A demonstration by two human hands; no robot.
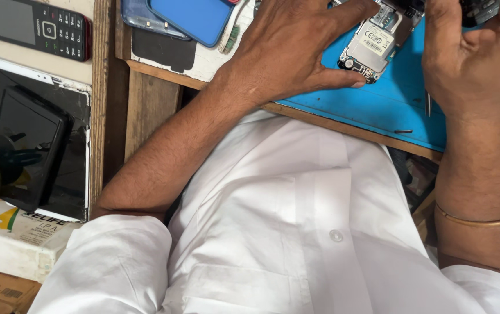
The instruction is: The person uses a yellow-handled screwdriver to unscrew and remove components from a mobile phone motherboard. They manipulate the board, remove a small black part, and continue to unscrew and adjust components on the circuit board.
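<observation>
- Left hand (296, 46): spread over the blue mat (389, 104), fingers (343, 78) grasping the opened phone body (372, 43); thumb tip pressed at its lower corner, a finger laid across its top.
- Opened phone body: back cover off, pale label and circuit parts showing; lies tilted on the mat between both hands, near the top edge of the view.
- Right hand (470, 58): just beside the phone body; fingers curled round a dark part (479, 10) at the top edge. Part mostly cut off; kind cannot be told.
- Wrist bangle (482, 220): thin, gold-coloured, on the right forearm.
- Tabletop (162, 75): wooden, carries the mat.
- Blue phone cover (192, 17): upper left of the left hand, over a dark flat piece.
- Keypad phone (35, 26): black and dark red, far left.
- Dark smartphone (23, 148): leaning on a cracked white-framed tablet (78, 104).
- White box (14, 238): below the tablet.
- White shirt (296, 232): fills the lower view.
</observation>
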